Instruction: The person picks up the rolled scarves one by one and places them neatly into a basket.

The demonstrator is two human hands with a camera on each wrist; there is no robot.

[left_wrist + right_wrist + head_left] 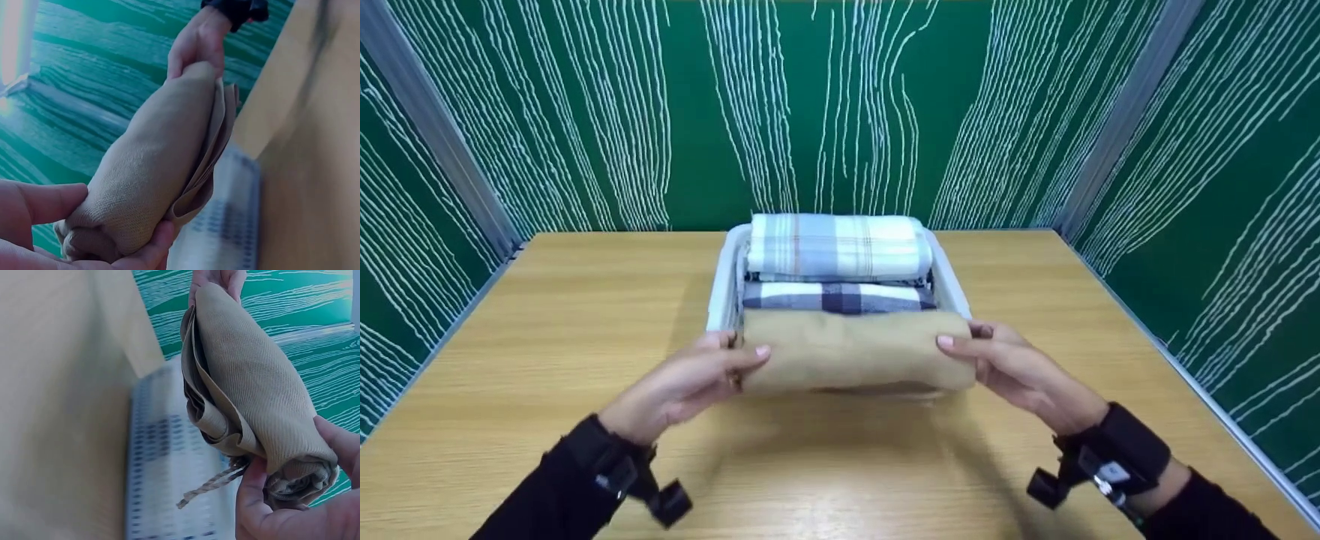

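Note:
A rolled tan cloth (855, 349) with twisted fringe at one end is held up level between both hands. My left hand (679, 382) grips its left end, thumb on the near face and fingers behind and below. The right hand (1027, 367) grips the other end the same way. In the right wrist view the roll's spiral end and loose folded layers (216, 419) show. Behind the roll stands a white perforated basket (722, 285), its front hidden in the head view. In it lie a light blue and white plaid cloth (840, 247) and a dark checked cloth (840, 297).
The basket stands on a wooden table (607, 300) near its back edge. Green panels (697, 150) with white wavy lines rise behind and at both sides, joined by grey posts (1125, 120). Each wrist wears a black strap with a small camera (670, 502).

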